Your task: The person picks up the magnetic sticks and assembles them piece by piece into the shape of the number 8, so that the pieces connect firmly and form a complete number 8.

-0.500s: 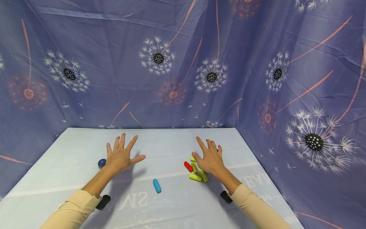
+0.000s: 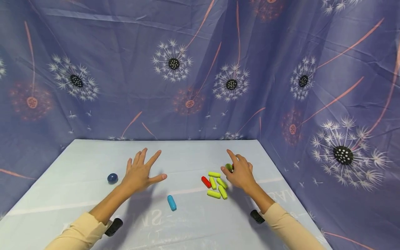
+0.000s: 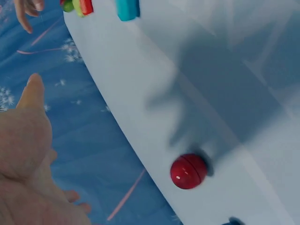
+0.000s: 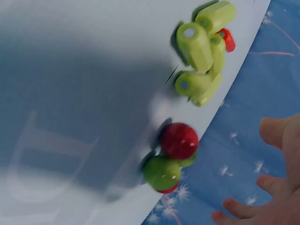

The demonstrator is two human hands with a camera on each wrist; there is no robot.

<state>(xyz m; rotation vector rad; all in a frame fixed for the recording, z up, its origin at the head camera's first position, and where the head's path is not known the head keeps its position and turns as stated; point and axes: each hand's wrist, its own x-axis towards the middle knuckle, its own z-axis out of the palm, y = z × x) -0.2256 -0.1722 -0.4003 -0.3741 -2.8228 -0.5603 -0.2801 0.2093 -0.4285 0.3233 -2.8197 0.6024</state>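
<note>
From my station the head view comes through bright and even, lit from above, with soft shadows spread on the white desk (image 2: 187, 229) below both forearms (image 2: 110, 203). The dandelion-print curtain (image 2: 125, 41) carries a pale sheen along its creases and darkens in its folds. My wrist feeds run dimmer and bluer: a broad, blurry-edged shadow lies over the desk in each, a small white glint sits on the left view's red ball (image 3: 188, 171), and the right fingers (image 4: 272, 131) look soft.
</note>
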